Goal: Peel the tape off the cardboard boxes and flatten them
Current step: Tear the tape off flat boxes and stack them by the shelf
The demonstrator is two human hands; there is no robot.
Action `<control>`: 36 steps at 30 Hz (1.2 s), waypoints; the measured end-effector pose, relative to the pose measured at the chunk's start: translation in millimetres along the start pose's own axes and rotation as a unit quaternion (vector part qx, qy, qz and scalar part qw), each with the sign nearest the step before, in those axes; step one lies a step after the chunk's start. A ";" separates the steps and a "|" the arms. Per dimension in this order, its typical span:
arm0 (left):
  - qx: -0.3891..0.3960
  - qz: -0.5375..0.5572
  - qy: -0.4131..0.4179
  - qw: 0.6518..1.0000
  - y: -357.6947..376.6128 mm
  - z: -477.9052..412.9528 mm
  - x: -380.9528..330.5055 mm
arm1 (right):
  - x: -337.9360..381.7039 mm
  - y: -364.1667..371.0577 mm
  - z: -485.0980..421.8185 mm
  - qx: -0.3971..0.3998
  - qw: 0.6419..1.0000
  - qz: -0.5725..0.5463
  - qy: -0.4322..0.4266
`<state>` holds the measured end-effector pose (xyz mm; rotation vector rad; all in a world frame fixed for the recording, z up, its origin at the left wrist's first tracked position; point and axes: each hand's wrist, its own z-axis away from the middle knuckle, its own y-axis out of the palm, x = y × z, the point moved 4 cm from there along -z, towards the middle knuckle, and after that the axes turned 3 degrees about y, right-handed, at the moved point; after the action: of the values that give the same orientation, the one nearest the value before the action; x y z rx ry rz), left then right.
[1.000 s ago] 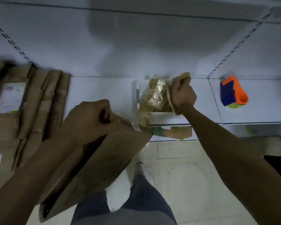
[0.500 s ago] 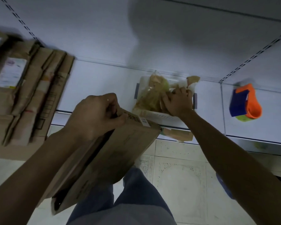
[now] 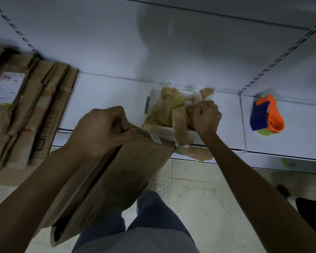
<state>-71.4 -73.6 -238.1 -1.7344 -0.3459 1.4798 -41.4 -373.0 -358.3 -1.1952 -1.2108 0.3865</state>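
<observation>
**While One Box Is Held, Its Tape Is Put in the Bin**

Although the light is dim, the left hand [image 3: 100, 130] is seen with its fingers curled tight over the upper edge of a cardboard box [image 3: 117, 179]. The thumb is pressed on the panel beside a printed label [image 3: 154, 137]. The right hand [image 3: 205, 116] is closed into a fist, and peeled tape [image 3: 180, 125] seems to be pinched in it. One brown strip is hung over the front wall of a white bin [image 3: 164, 131]. A crumpled wad of tape [image 3: 170, 105] is already collected in this bin, which is placed on the shelf [image 3: 108, 99].

The box is held tilted before the shelf edge, above the tiled floor [image 3: 199, 207]. It is pressed almost flat, and only a dark slit is left open at its lower end.

Further out, a stack of flattened boxes [image 3: 35, 110] is laid on the shelf at the left, well apart from the bin. An orange and blue tool [image 3: 266, 115] is seen at the right.

From this, a good part of the work is judged to be done. The held box appears stripped and collapsed, so its tape must be dropped and the box added to the stack. Whether more boxes are waiting cannot be told.
</observation>
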 end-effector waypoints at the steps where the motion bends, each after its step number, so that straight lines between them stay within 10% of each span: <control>1: -0.005 -0.006 0.001 1.000 -2.0 1.1 1.9 | 0.2 -4.5 6.1 -0.019 0.999 -0.025 0.004; 11: -0.083 0.055 -0.036 0.994 -51.4 38.9 32.9 | 27.3 3.0 53.0 0.003 0.991 -0.059 -0.117; 17: -0.133 0.093 -0.058 0.985 -73.4 67.5 57.1 | 13.7 21.1 47.2 0.200 0.975 -0.017 -0.097; 22: -0.197 0.142 -0.080 0.967 -98.6 82.2 87.6 | 29.8 -11.7 48.8 0.052 0.991 0.008 -0.120; 27: -0.206 0.196 -0.038 0.958 -129.3 95.5 97.7 | 98.3 -36.0 102.7 0.114 0.977 -0.162 -0.079; 31: -0.223 0.221 0.017 0.949 -163.4 120.8 105.5 | 204.3 -35.7 184.1 0.258 0.925 -0.122 -0.252; 36: -0.219 0.221 0.068 0.948 -210.1 163.9 123.7 | 279.8 -34.8 223.5 0.214 0.914 -0.052 -0.341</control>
<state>-127.4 206.8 -170.3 -2.3784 -0.2310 1.6685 -140.2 -59.0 -212.8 -0.6131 -1.6636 0.9886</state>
